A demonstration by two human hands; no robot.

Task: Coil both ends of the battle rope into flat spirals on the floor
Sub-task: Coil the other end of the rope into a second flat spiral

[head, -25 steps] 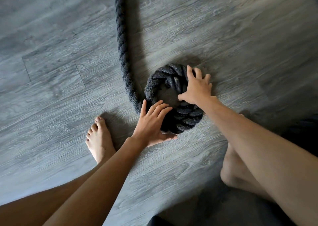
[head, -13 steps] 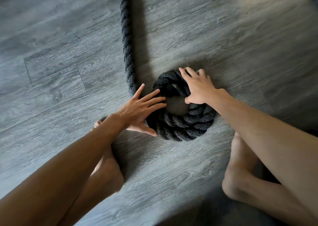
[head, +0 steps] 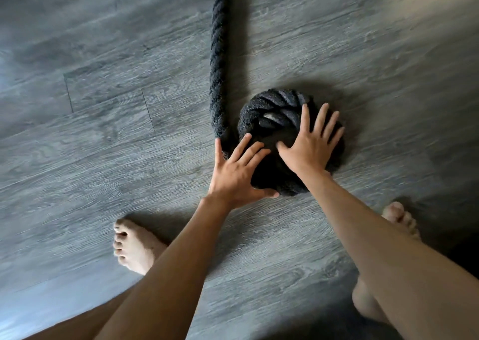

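A thick black braided battle rope [head: 218, 54] runs from the top edge down the grey floor and curls into a small tight coil [head: 274, 111]. My left hand [head: 237, 174] lies flat on the coil's near-left side, fingers spread, thumb hooked round its near edge. My right hand [head: 311, 145] presses flat on the coil's right half, fingers apart. Both palms rest on the rope without closing round it. The coil's centre is hidden under my hands.
The grey wood-plank floor [head: 103, 132] stretches all around. My bare left foot [head: 132, 246] stands at the lower left and my right foot [head: 400, 218] at the lower right, close to the coil.
The loop's open centre has closed into a tight coil. My right hand shifted from the top of the loop to its right half, and my left hand slid onto the near side.
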